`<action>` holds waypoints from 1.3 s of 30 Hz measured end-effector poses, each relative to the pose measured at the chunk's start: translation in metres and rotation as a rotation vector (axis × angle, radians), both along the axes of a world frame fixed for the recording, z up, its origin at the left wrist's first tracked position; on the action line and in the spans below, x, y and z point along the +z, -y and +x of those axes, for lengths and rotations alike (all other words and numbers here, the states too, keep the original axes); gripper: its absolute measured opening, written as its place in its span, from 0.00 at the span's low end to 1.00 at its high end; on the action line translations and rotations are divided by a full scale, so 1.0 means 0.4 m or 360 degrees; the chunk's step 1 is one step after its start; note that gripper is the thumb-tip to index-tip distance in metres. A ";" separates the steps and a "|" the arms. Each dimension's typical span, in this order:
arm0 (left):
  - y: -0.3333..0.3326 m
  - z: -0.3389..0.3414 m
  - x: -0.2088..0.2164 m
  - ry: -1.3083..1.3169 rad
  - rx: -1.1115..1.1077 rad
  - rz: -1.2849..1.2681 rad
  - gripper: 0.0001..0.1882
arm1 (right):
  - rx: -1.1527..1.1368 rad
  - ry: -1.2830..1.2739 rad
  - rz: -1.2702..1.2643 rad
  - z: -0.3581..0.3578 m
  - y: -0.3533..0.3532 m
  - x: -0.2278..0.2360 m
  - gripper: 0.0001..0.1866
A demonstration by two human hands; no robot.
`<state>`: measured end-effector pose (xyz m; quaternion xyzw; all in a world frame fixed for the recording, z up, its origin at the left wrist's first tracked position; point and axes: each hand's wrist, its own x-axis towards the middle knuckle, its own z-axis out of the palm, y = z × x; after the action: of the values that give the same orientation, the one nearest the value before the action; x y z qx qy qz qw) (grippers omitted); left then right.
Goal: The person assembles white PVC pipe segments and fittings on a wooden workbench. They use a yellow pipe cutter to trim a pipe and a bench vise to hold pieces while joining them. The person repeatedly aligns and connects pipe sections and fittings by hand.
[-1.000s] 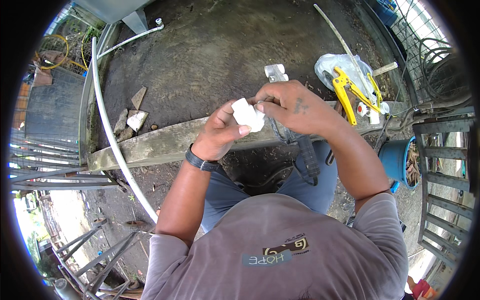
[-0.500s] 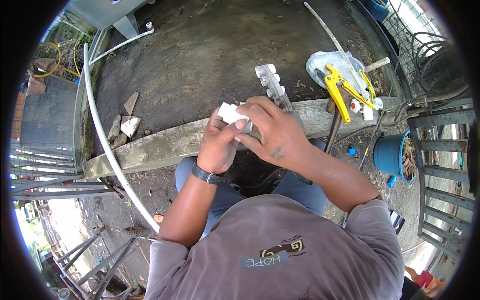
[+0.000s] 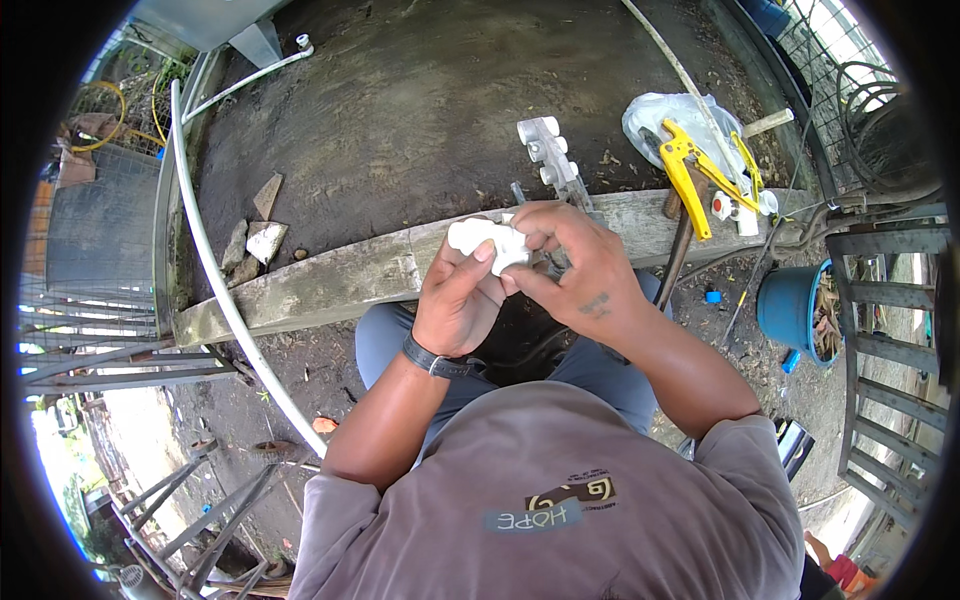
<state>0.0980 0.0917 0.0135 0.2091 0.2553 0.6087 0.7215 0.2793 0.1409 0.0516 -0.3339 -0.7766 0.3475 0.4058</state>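
Both hands meet in front of my knees around a white plastic pipe fitting (image 3: 510,250). My left hand (image 3: 462,290) grips it from the left, thumb pressed along its side. On the right, my right hand (image 3: 575,262) pinches its other end with thumb and fingertips. Fingers hide part of the fitting, so its full shape cannot be made out. Beyond my hands, a grey holder with several round white fittings (image 3: 550,157) stands at the edge of the concrete ledge (image 3: 340,280).
At the right on the ledge lie a yellow pipe cutter (image 3: 683,175), a clear plastic bag (image 3: 650,112), a white valve with a red part (image 3: 735,208) and a hammer (image 3: 678,262). A blue bucket (image 3: 785,305) of dry leaves stands nearby. A long white pipe (image 3: 205,260) leans at the left.
The white fitting has turned in my fingers, showing a more rounded side. My right hand has shifted slightly right and down, and the view has moved a little.
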 end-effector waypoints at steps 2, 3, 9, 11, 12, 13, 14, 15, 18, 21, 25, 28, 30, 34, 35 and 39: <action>0.000 0.005 0.008 0.0038 -0.0016 -0.0011 0.15 | -0.0011 0.0018 -0.0114 0.005 0.005 0.018 0.27; 0.000 0.004 0.010 0.0057 -0.0025 -0.0017 0.15 | -0.0017 0.0027 -0.0170 0.004 0.005 0.021 0.28; -0.009 0.014 0.028 0.0035 -0.0058 0.0030 0.16 | -0.0057 0.0155 0.0109 0.014 0.013 0.024 0.29; -0.008 0.008 0.005 -0.0025 -0.0041 0.0015 0.19 | -0.0113 0.0226 0.0134 0.011 0.032 0.000 0.30; -0.007 0.007 -0.004 -0.0055 -0.0034 0.0007 0.21 | -0.0143 0.0262 0.0146 0.010 0.039 -0.008 0.30; -0.003 0.008 -0.005 -0.0078 -0.0023 -0.0013 0.21 | -0.0152 0.0279 0.0134 0.007 0.042 -0.006 0.30; 0.002 0.009 -0.006 -0.0101 -0.0012 -0.0032 0.20 | -0.0161 0.0296 0.0122 0.004 0.045 -0.001 0.31; 0.004 0.011 -0.007 -0.0123 -0.0001 -0.0052 0.20 | -0.0171 0.0313 0.0110 0.002 0.046 0.000 0.31; 0.007 0.020 -0.015 -0.0124 0.0039 -0.0055 0.19 | -0.0256 0.0409 0.0264 -0.005 0.041 -0.009 0.31; 0.005 0.023 -0.018 0.0009 0.0022 -0.0069 0.19 | -0.0237 0.0404 0.0218 -0.002 0.041 -0.010 0.30; -0.003 0.033 0.002 0.0072 0.0020 -0.0096 0.16 | -0.0220 0.0379 0.0191 0.001 0.040 -0.008 0.31; -0.005 0.038 0.010 -0.0043 0.0040 -0.0114 0.17 | -0.0181 0.0284 0.0451 -0.001 0.020 0.005 0.33; -0.008 0.047 0.035 -0.0135 0.0041 -0.0174 0.18 | -0.0092 0.0294 0.0497 0.003 0.003 0.012 0.35; -0.020 0.010 0.013 -0.0290 -0.0176 -0.0201 0.20 | 0.0242 0.0400 0.0117 0.021 -0.022 0.047 0.36; -0.024 0.004 0.013 -0.0285 -0.0233 -0.0219 0.21 | 0.0294 0.0385 0.0011 0.028 -0.026 0.059 0.36; -0.034 -0.026 0.045 -0.0486 -0.0595 -0.0234 0.22 | 0.0563 0.0605 -0.0278 0.049 -0.072 0.104 0.34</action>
<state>0.0875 0.1052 0.0316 0.2891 0.3620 0.4058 0.7878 0.2991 0.1696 0.0930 -0.2859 -0.8522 0.4097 0.1554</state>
